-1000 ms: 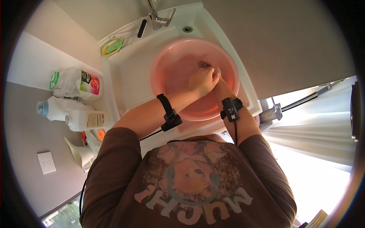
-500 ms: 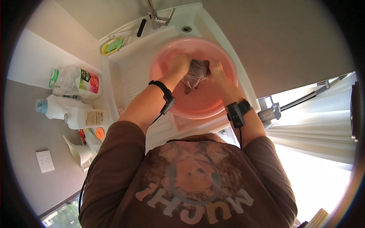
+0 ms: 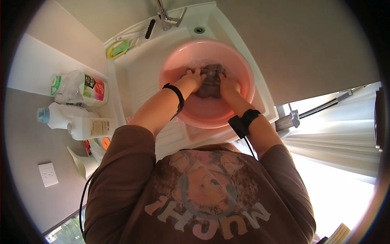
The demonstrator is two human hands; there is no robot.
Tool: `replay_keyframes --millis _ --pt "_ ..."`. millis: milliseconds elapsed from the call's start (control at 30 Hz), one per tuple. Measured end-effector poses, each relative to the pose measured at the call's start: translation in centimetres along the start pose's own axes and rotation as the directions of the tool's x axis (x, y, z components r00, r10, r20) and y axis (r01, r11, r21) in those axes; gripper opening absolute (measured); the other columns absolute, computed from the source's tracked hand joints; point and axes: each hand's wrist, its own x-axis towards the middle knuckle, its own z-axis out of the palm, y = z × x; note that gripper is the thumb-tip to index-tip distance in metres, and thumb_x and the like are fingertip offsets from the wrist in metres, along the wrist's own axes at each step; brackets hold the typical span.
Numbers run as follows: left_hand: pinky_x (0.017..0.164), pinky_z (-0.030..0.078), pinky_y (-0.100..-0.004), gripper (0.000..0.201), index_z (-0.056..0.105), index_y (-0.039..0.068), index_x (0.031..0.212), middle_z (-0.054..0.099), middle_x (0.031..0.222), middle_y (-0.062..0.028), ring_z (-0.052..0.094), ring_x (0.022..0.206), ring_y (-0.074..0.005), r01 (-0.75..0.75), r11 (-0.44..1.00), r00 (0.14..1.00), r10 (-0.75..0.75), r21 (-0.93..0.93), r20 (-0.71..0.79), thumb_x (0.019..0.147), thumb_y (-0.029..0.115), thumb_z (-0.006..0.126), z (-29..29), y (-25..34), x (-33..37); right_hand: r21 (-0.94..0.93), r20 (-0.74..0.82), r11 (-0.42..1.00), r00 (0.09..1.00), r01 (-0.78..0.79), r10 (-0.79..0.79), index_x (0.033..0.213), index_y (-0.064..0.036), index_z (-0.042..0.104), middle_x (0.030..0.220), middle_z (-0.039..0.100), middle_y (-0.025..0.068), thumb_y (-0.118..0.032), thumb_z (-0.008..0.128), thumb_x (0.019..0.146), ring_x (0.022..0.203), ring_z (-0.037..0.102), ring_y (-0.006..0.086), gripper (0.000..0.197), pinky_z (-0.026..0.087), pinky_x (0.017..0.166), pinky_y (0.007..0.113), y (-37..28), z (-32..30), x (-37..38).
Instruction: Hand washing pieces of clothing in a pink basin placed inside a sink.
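White plastic bottles (image 3: 75, 122) lie at my far left on the grey counter, with a clear jug (image 3: 79, 86) bearing a coloured label just above them and a white wall socket (image 3: 48, 174) lower down. Moving right, I see a green and yellow sponge (image 3: 118, 49) on the rim of the white sink (image 3: 138, 77), and a dark brush (image 3: 149, 29) beside the metal tap (image 3: 166, 16).

A pink basin (image 3: 243, 77) sits in the sink, holding sudsy water. My left hand (image 3: 193, 78) reaches into it, fingers curled and closed on the left edge of a dark wet cloth (image 3: 209, 83) that lies in the middle of the basin, partly under water. A black band (image 3: 175, 95) wraps that wrist.

On the other side of the cloth, my right hand (image 3: 229, 85) grips its right edge, fingers bent down into the fabric so that I cannot see the tips. A black strap (image 3: 243, 121) with a thin cable circles that wrist. Further right, bright white curtains (image 3: 345, 134) hang beside a pale wall.
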Motion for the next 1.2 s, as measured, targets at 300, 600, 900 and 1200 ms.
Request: replay_keyframes --millis 300,600,900,1200 --pt "0.091 0.045 -0.0404 0.029 0.063 0.01 0.111 0.062 0.114 -0.0153 0.057 0.11 -0.0298 -0.133 0.269 0.905 -0.359 -0.954 -0.228 0.095 0.015 0.041 -1.6 4.0 2.2 0.866 0.089 -0.448 0.951 -0.221 -0.296 0.133 -0.0141 0.045 0.125 0.055 0.0113 -0.053 0.044 0.095 0.11 0.057 0.0325 0.054 0.046 0.094 0.05 -1.7 0.9 1.3" --pt "0.068 0.05 -0.0444 0.031 0.061 0.001 0.094 0.065 0.09 -0.0203 0.065 0.075 -0.0314 -0.264 0.048 0.96 -0.083 -0.963 -0.267 0.091 0.03 0.05 -5.2 7.6 -5.3 0.763 0.297 -0.577 0.951 -0.292 -0.088 0.113 -0.0016 0.054 0.102 0.061 0.0166 -0.06 0.037 0.093 0.09 0.06 0.0333 0.064 0.048 0.08 0.052 0.5 -2.6 0.8" --pt "0.063 0.048 -0.0478 0.036 0.06 0.005 0.089 0.066 0.078 -0.0176 0.064 0.069 -0.0355 -0.341 0.785 0.686 -0.169 -0.517 -0.708 0.098 0.033 0.04 -3.9 8.6 -5.8 0.783 0.314 -0.571 0.949 -0.247 0.018 0.11 -0.0047 0.058 0.1 0.063 0.0121 -0.033 0.038 0.097 0.086 0.062 0.029 0.037 0.051 0.073 0.049 -2.3 -0.6 2.3" --pt "0.068 0.05 -0.0464 0.028 0.064 0.004 0.095 0.067 0.087 -0.0169 0.064 0.079 -0.0354 -0.259 0.875 0.68 -0.135 -0.409 -0.72 0.093 0.026 0.046 -3.9 2.6 -1.6 0.886 0.299 -0.395 0.95 -0.243 0.086 0.115 -0.0058 0.059 0.105 0.065 0.0102 -0.027 0.042 0.096 0.091 0.064 0.0259 0.033 0.053 0.073 0.049 -2.6 -2.5 0.4"
